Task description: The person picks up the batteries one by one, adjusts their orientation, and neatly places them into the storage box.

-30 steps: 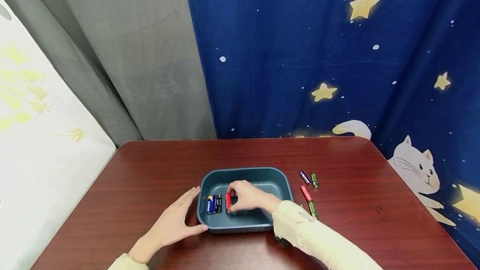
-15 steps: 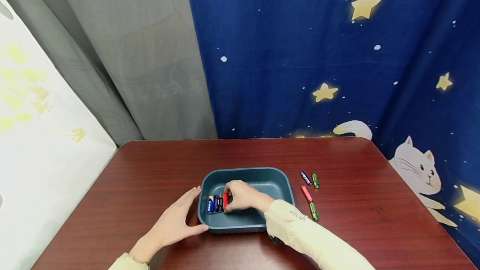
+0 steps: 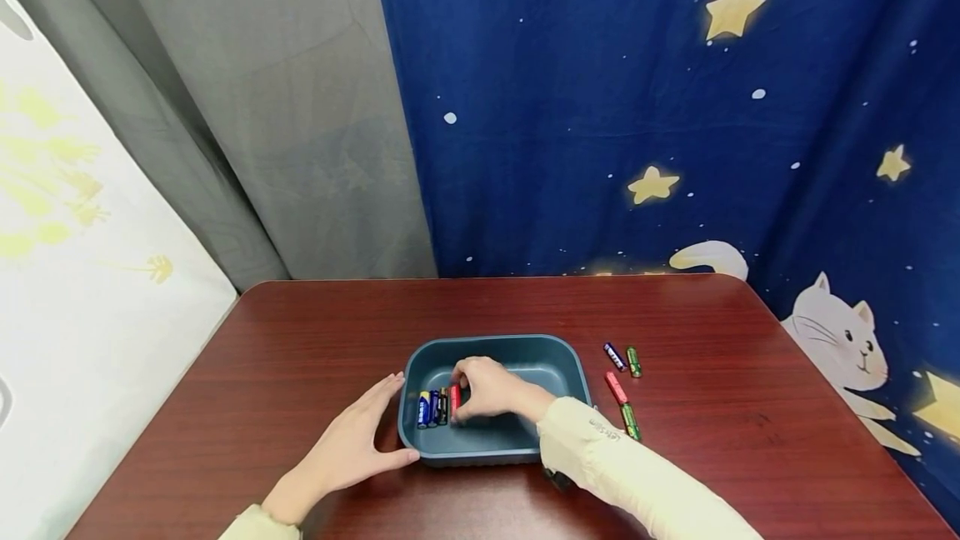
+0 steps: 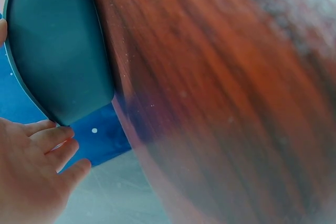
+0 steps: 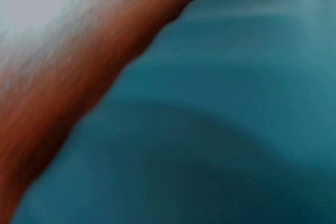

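A blue-green rectangular tray [image 3: 495, 458] lies on the table in the head view. Inside it, my right hand [image 3: 489, 388] pinches a red battery [image 3: 455, 398] by its ends, thumb at the near end. Just left of that stand a blue-and-yellow battery [image 3: 423, 411], a dark blue battery [image 3: 434, 409] and a black battery [image 3: 443, 407], side by side in a row. My left hand [image 3: 351, 442] is spread at the tray's left end, fingertips and thumb at the rim. In the left wrist view the left hand [image 4: 31, 169] touches the tray's corner; the right wrist view is blurred and lacks the hand.
On the dark red wooden table [image 3: 322, 332], right of the tray, lie loose batteries: a blue one [image 3: 614, 357], a green one [image 3: 633, 362], a red one [image 3: 617, 387] and another green one [image 3: 631, 422]. The right sleeve [image 3: 607, 457] crosses the tray's near right corner.
My right hand moved the red battery left to the row of batteries, then it shifted slightly back right. The left hand stays at the tray's rim.
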A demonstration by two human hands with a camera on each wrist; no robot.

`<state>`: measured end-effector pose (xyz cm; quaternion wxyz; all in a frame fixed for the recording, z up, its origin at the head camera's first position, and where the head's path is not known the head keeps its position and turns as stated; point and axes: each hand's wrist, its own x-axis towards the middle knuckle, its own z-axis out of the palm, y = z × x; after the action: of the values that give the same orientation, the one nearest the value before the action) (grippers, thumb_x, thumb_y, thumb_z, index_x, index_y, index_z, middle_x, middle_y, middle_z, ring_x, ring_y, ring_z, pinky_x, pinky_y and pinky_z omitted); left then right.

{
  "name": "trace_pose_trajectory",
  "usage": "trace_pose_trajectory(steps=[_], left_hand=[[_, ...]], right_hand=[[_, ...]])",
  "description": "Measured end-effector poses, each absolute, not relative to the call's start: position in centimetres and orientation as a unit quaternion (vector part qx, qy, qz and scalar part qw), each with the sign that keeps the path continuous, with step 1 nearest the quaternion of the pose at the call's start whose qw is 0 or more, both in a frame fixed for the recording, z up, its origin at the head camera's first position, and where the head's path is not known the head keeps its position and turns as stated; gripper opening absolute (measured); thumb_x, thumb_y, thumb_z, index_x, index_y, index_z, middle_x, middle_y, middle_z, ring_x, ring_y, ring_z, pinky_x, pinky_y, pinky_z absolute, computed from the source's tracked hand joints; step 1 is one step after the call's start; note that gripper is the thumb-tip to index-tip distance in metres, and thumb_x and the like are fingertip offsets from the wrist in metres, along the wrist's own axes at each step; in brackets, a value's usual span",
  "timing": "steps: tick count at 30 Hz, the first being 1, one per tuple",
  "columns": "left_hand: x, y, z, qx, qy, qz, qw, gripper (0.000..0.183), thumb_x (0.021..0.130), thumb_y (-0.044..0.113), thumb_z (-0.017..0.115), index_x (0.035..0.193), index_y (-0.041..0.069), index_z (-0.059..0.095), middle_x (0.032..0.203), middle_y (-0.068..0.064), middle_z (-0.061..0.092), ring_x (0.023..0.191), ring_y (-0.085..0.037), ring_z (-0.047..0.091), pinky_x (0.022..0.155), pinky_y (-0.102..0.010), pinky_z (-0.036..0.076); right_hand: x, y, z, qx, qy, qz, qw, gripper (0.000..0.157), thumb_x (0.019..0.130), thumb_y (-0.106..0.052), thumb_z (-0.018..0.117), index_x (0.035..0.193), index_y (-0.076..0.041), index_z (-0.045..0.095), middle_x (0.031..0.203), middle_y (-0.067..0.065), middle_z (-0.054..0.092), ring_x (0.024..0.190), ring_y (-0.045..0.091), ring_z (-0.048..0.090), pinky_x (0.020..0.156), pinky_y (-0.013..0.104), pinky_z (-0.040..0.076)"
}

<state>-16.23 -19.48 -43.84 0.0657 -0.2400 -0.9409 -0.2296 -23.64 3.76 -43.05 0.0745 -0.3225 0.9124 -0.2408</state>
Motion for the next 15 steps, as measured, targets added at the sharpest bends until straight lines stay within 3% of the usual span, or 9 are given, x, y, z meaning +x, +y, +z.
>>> trace_pose_trajectory(steps=[15], left_hand=[[-16.2, -19.4, -43.7, -0.229, -0.944, -0.233, 0.052, 0.092, 0.068, 0.061, 0.066, 0.139, 0.01, 0.037, 0.142, -0.005, 0.037, 0.129, -0.022, 0.035, 0.096, -0.047, 0.038]], right_hand=[[-23.3, 7.6, -41.0, -0.333, 0.886, -0.313, 0.079, 0.056, 0.069, -0.027, 0.078, 0.112, 0.002, 0.057, 0.097, 0.011, 0.06, 0.088, 0.024, 0.056, 0.075, 0.027, 0.047]])
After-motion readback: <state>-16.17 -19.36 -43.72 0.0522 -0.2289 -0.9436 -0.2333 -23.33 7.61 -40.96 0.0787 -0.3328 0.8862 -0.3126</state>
